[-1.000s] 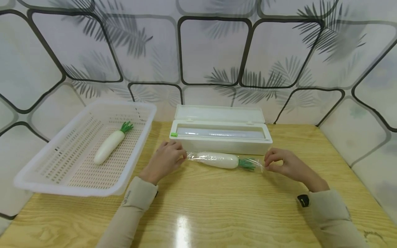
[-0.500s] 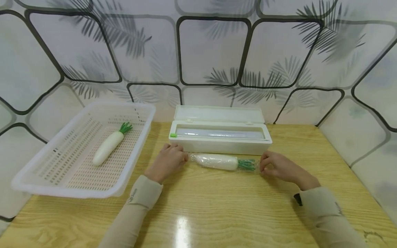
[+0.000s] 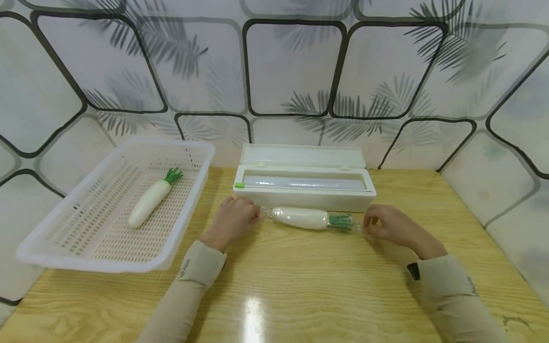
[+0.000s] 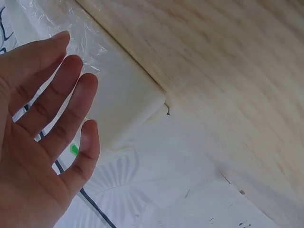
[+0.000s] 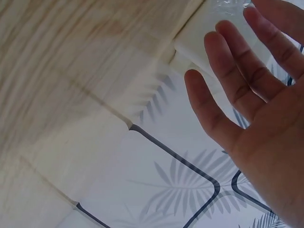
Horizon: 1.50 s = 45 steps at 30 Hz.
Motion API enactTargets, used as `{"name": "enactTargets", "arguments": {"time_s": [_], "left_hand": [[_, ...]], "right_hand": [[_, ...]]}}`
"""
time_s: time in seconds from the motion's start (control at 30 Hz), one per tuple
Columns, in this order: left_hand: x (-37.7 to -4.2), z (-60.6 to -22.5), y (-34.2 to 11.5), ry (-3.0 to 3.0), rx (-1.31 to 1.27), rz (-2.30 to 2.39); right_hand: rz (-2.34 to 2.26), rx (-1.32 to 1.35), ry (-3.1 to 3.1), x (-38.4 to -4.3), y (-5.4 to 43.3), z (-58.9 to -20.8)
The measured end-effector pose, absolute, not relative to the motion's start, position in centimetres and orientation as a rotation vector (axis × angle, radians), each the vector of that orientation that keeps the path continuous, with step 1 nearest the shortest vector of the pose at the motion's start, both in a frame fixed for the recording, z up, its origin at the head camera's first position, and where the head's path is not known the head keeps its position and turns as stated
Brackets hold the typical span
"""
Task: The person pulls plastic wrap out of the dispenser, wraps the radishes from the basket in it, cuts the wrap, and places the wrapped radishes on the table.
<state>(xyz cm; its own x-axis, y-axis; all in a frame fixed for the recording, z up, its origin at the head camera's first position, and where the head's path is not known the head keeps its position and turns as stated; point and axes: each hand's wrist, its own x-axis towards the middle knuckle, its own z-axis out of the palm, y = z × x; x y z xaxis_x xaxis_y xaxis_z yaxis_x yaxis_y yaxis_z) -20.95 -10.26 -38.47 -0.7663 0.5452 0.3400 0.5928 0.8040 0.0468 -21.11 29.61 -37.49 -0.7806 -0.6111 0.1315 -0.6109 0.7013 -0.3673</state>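
A white radish (image 3: 300, 217) with green leaf stubs lies crosswise on the table, wrapped in clear plastic film. At its bare end my left hand (image 3: 231, 221) pinches the gathered film (image 3: 266, 213) between thumb and forefinger. My right hand (image 3: 392, 227) pinches the film's other end, just past the leaves. In the left wrist view, crinkled film (image 4: 88, 45) shows by the thumb and forefinger of that hand (image 4: 52, 118), its other fingers loosely bent. The right wrist view shows a bit of film (image 5: 228, 5) near the fingertips of the right hand (image 5: 266, 90).
Right behind the radish stands a white film dispenser box (image 3: 304, 202), lid (image 3: 302, 155) up, with a film roll (image 3: 300, 182) and green slider (image 3: 239, 185). To the left, a white plastic basket (image 3: 116, 264) holds another radish (image 3: 148, 204). Patterned walls border the wooden table (image 3: 317, 286).
My right hand has shifted slightly left toward the radish, and the film at both ends looks more bunched. My left hand has moved only a little. The basket and box stay put.
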Motion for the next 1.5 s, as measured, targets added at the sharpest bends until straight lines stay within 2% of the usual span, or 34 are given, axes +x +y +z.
{"name": "enactTargets", "arguments": {"time_s": [0.13, 0.6, 0.93, 1.33, 1.5], "left_hand": [[-21.0, -38.4, -10.3, -2.59, -0.864, -0.267], [-21.7, -38.6, -9.1, -2.523, -1.028, -0.337], [-21.9, -39.0, -8.3, -2.683, -0.966, -0.386], [-22.4, -39.1, -7.3, -2.797, -0.898, -0.43], [-22.4, -38.8, -7.5, -2.815, -0.889, -0.49]], "right_hand": [[-0.644, -0.949, 2.944, -20.9, 29.3, -37.1], [-0.5, -0.947, 2.952, -21.4, 27.6, -37.6], [-0.502, -0.929, 2.965, -21.9, 26.9, -38.5], [-0.584, -1.066, 3.049, -22.6, 26.4, -39.2], [-0.571, -1.044, 3.048, -22.6, 26.2, -39.1]]}}
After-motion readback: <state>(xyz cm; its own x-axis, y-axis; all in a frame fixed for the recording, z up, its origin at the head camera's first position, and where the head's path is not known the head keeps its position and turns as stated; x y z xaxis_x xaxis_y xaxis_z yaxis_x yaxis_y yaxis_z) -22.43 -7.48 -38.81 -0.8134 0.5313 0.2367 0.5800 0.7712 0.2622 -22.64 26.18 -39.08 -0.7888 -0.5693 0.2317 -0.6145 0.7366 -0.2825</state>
